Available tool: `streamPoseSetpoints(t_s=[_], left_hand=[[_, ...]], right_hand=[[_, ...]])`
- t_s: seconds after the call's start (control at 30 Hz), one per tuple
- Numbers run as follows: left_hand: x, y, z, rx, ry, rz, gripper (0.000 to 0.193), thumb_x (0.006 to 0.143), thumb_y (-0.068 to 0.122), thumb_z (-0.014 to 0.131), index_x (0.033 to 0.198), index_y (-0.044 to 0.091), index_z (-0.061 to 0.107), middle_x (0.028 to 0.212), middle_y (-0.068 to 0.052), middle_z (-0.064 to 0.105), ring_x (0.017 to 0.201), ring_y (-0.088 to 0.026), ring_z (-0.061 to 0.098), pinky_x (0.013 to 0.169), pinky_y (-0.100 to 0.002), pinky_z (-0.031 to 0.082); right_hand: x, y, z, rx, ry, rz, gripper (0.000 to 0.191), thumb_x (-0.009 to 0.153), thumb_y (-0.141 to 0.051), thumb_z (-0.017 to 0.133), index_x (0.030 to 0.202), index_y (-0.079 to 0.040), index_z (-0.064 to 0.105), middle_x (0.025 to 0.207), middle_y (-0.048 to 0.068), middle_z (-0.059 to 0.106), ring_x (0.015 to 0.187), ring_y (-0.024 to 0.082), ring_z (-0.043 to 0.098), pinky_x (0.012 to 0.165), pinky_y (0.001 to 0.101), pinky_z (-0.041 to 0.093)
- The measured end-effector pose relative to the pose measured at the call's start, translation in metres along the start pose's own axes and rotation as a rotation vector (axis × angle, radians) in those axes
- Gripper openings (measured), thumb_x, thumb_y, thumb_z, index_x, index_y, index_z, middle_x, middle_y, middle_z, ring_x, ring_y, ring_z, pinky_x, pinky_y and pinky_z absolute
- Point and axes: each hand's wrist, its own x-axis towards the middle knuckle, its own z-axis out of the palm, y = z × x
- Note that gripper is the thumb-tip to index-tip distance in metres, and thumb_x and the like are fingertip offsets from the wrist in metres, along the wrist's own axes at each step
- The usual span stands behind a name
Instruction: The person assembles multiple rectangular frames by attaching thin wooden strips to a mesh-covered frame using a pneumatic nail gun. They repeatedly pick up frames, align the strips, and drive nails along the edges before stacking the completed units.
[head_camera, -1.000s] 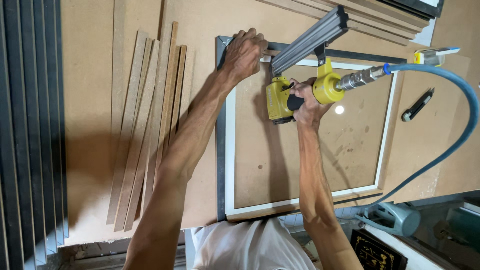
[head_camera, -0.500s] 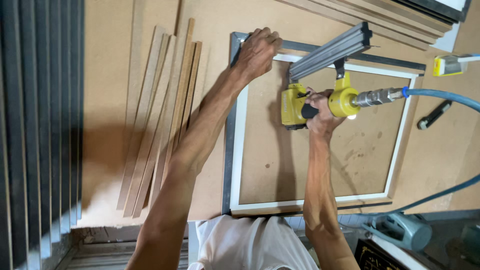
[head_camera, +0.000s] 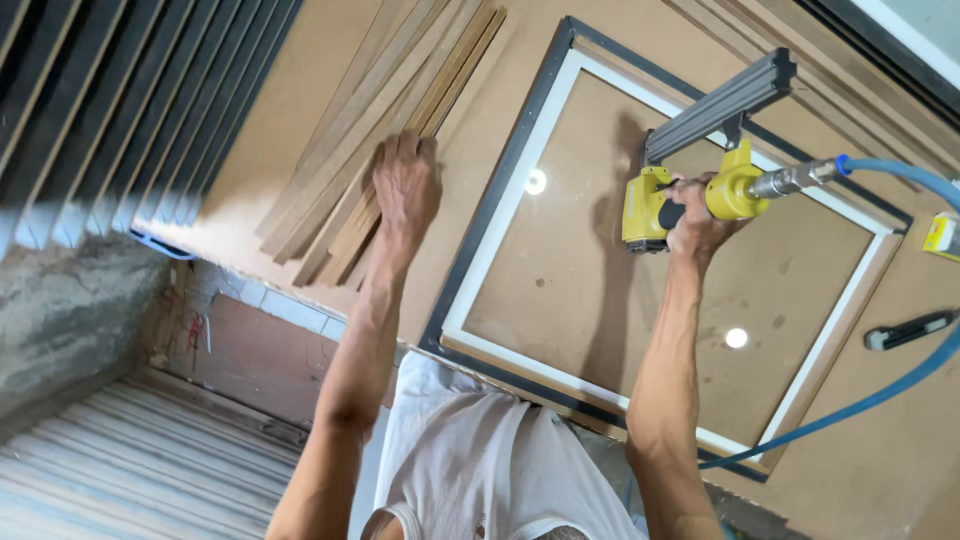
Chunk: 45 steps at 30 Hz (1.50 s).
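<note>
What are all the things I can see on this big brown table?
Picture frame: one, dark outside and white inside, flat mid-table.
Nail gun: one, yellow with grey magazine, over the frame.
Air hose: one, blue, running off the gun to the right.
Wooden strips: a stack, brown, left of the frame.
Utility knife: one, black, right of the frame.
Table: one, brown.
Left hand: resting on the strips.
Right hand: gripping the gun.

Matt wooden strips (head_camera: 400, 130), glossy yellow plastic nail gun (head_camera: 690, 190) (grey metal magazine), smooth fibreboard bench (head_camera: 300, 130).
</note>
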Motion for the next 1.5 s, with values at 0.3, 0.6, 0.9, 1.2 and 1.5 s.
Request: streamPoseSetpoints(t_s=[0.3, 0.6, 0.9, 1.2, 1.5], left_hand=[[0.023, 0.025, -0.006, 0.328, -0.154, -0.037, 0.026, 0.074, 0.000, 0.075, 0.100, -0.002, 0.072, 0.102, -0.022, 0.070, 0.096, -0.035, 0.068, 0.069, -0.045, 0.058], [-0.024, 0.119, 0.001, 0.074, 0.025, -0.102, 0.029, 0.086, 0.009, 0.069, 0.114, -0.001, 0.067, 0.104, -0.018, 0.065, 0.091, -0.032, 0.067, 0.060, -0.045, 0.053], [-0.042, 0.141, 0.057, 0.023, 0.059, -0.228, 0.028, 0.082, 0.004, 0.067, 0.109, -0.002, 0.068, 0.100, -0.015, 0.061, 0.090, -0.032, 0.064, 0.078, -0.050, 0.052], [-0.048, 0.142, 0.074, 0.003, 0.194, -0.212, 0.030, 0.079, -0.004, 0.063, 0.108, -0.003, 0.069, 0.099, -0.015, 0.060, 0.091, -0.033, 0.062, 0.084, -0.047, 0.046], [-0.051, 0.145, 0.091, 0.040, 0.290, -0.264, 0.024, 0.090, -0.004, 0.064, 0.112, 0.001, 0.073, 0.097, -0.013, 0.062, 0.092, -0.028, 0.060, 0.086, -0.044, 0.046]], right_hand=[[0.014, -0.012, -0.004, 0.092, -0.253, 0.029, 0.018, 0.084, 0.009, 0.061, 0.099, 0.003, 0.053, 0.076, 0.007, 0.059, 0.062, 0.020, 0.062, 0.072, 0.0412, 0.063], [0.017, -0.020, -0.004, -0.001, -0.426, -0.048, 0.006, 0.087, 0.007, 0.065, 0.088, 0.003, 0.060, 0.073, 0.009, 0.064, 0.065, 0.020, 0.066, 0.068, 0.0343, 0.059], [0.017, -0.011, -0.012, -0.081, -0.377, -0.033, 0.013, 0.084, 0.008, 0.066, 0.091, 0.004, 0.057, 0.074, 0.008, 0.062, 0.064, 0.021, 0.068, 0.066, 0.0353, 0.061], [0.033, -0.002, -0.032, 0.044, -0.553, 0.138, 0.014, 0.088, 0.004, 0.061, 0.098, -0.003, 0.055, 0.076, 0.005, 0.063, 0.069, 0.019, 0.066, 0.106, 0.0540, 0.056], [0.067, 0.018, -0.040, -0.046, -0.787, 0.178, 0.016, 0.088, 0.007, 0.058, 0.100, -0.003, 0.057, 0.073, 0.005, 0.061, 0.074, 0.020, 0.067, 0.110, 0.0554, 0.056]])
